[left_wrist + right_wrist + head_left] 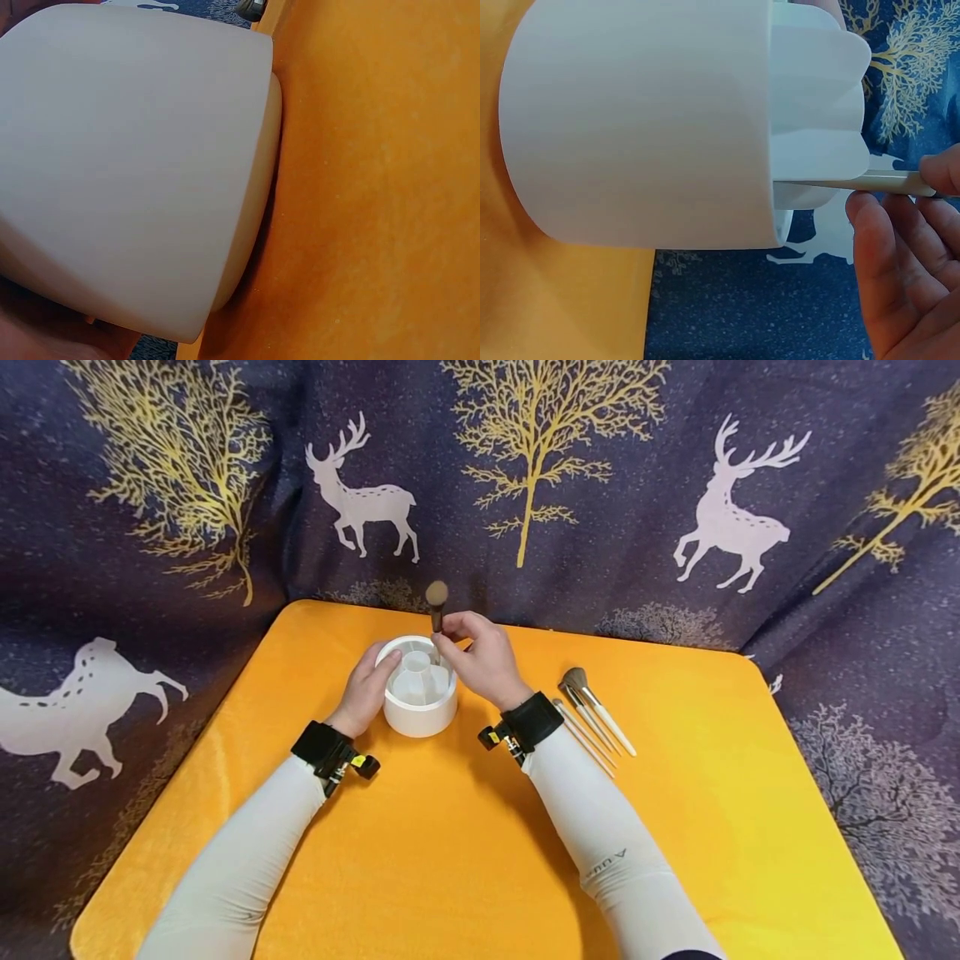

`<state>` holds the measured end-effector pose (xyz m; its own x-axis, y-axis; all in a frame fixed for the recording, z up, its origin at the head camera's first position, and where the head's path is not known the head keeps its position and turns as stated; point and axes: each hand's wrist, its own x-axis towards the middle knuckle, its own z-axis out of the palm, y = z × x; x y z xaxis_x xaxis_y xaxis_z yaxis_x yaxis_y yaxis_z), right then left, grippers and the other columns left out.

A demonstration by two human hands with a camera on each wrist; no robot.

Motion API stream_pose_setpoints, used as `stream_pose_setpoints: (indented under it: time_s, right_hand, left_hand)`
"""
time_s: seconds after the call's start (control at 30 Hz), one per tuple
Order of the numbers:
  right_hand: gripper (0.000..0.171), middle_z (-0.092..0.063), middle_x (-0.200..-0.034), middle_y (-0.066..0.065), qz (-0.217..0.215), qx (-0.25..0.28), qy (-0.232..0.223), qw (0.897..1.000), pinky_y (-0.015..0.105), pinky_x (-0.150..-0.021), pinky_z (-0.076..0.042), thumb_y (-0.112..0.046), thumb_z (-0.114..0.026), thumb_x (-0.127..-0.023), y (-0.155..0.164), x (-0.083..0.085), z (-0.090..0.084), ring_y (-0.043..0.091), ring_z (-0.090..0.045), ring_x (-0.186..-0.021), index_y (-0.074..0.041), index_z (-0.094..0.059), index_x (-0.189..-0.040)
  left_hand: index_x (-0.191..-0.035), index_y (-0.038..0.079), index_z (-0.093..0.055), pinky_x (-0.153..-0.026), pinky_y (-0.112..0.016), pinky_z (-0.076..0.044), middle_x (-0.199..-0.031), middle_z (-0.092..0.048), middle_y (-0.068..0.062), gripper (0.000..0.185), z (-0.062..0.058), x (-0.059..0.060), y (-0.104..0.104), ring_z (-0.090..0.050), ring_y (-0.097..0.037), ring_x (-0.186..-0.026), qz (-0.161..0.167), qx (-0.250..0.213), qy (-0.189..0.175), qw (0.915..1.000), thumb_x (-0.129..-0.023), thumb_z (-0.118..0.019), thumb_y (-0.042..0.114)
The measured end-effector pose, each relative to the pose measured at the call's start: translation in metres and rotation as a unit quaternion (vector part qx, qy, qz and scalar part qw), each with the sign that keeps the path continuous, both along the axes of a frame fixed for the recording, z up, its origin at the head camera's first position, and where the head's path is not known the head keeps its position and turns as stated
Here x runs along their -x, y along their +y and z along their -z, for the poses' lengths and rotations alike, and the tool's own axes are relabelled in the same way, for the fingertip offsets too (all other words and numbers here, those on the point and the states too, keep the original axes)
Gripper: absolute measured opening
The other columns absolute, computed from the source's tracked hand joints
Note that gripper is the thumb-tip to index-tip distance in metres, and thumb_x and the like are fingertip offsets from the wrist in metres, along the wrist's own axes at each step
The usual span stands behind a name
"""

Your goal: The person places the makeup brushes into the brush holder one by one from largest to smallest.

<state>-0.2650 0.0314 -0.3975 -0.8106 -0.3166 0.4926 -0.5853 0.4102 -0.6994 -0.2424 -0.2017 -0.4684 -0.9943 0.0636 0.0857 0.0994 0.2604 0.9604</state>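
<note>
Head view: your right hand [480, 656] pinched a brush [437, 592] by its handle, thumb against fingers, over the right part of the cup's [420, 720] mouth. Your left hand [365, 685] gripped the cup from its left side, thumb over the rim. The cup was white and round, with dividers inside, and stood upright on the orange table [420, 843].

The relation that seemed to count most was the line of the handle against the cup's mouth. The brush was nearly upright, bristles pointing up and handle down, with the cup's mouth below and to the left of your right-hand grip. That hand was the nearer one to the brush; your left was across the mouth from it.

From the right wrist, the handle's long axis ran about parallel with the cup's own axis. Its narrow end lay just beside the scalloped insert [817, 105] and reached the rim. You could not tell from this how deep the tip went, or which compartment it was in.

Left wrist: the cup's wall filled much of the picture and hid its inside. To the right of your right hand, loose brushes [611, 722] lay side by side on the table, their bristle ends away from you.
</note>
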Motion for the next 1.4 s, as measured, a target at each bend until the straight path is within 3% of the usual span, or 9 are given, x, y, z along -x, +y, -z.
stream_pose_setpoints:
  time_s: [0.47,0.73,0.83,1.07,1.27,1.4]
  right_hand:
    - [0.02,-0.076,-0.117,0.006,0.0,-0.01,-0.009,1.0,0.03,-0.076,-0.059,-0.02,-0.077,-0.107,-0.001,0.0,0.001,0.02,-0.073,-0.104,-0.007,-0.076,-0.122]
    - [0.037,-0.072,-0.118,0.006,-0.023,-0.032,-0.02,0.999,0.031,-0.08,-0.06,-0.025,-0.081,-0.105,0.004,0.004,0.006,0.028,-0.07,-0.106,-0.006,-0.073,-0.137]
    - [0.05,-0.068,-0.123,0.007,-0.036,-0.03,-0.027,0.999,0.036,-0.085,-0.061,-0.03,-0.081,-0.105,0.008,0.004,0.007,0.032,-0.067,-0.111,-0.007,-0.068,-0.147]
    - [0.071,-0.06,-0.146,0.01,-0.045,-0.018,-0.042,0.998,0.04,-0.103,-0.059,-0.034,-0.081,-0.104,0.014,0.004,0.008,0.024,-0.06,-0.132,-0.006,-0.052,-0.163]
    - [0.075,-0.054,-0.155,0.015,-0.043,0.002,-0.052,0.998,0.054,-0.109,-0.056,-0.031,-0.081,-0.104,0.019,0.003,0.009,0.031,-0.056,-0.141,-0.005,-0.046,-0.165]
    - [0.074,-0.053,-0.154,0.015,-0.036,0.007,-0.043,0.998,0.052,-0.107,-0.057,-0.031,-0.08,-0.105,0.024,0.004,0.011,0.03,-0.056,-0.14,-0.005,-0.045,-0.165]
  left_hand:
    - [-0.168,0.003,-0.036,-0.13,-0.06,-0.03,-0.164,-0.046,-0.022,0.07,0.0,0.0,0.001,-0.045,-0.04,-0.149,0.003,-0.005,-0.003,1.0,-0.119,-0.042,0.051]
    - [-0.167,0.002,-0.037,-0.13,-0.06,-0.031,-0.163,-0.048,-0.023,0.068,0.0,0.001,0.001,-0.046,-0.041,-0.147,0.006,0.001,0.005,1.0,-0.119,-0.042,0.05]
    - [-0.167,0.003,-0.037,-0.13,-0.06,-0.031,-0.163,-0.048,-0.022,0.069,-0.001,0.001,0.001,-0.047,-0.04,-0.147,0.006,0.003,0.002,1.0,-0.119,-0.042,0.052]
    - [-0.166,0.004,-0.038,-0.13,-0.06,-0.03,-0.162,-0.048,-0.022,0.068,-0.001,0.0,0.001,-0.046,-0.04,-0.148,0.003,0.001,0.001,1.0,-0.119,-0.042,0.053]
    - [-0.165,0.002,-0.04,-0.131,-0.059,-0.03,-0.16,-0.049,-0.023,0.066,0.0,0.0,0.001,-0.046,-0.039,-0.148,0.002,-0.009,0.006,0.9999,-0.119,-0.042,0.05]
    - [-0.163,0.001,-0.042,-0.131,-0.058,-0.03,-0.157,-0.051,-0.024,0.064,0.001,0.001,0.001,-0.047,-0.039,-0.147,0.002,-0.014,0.012,0.9998,-0.119,-0.043,0.048]
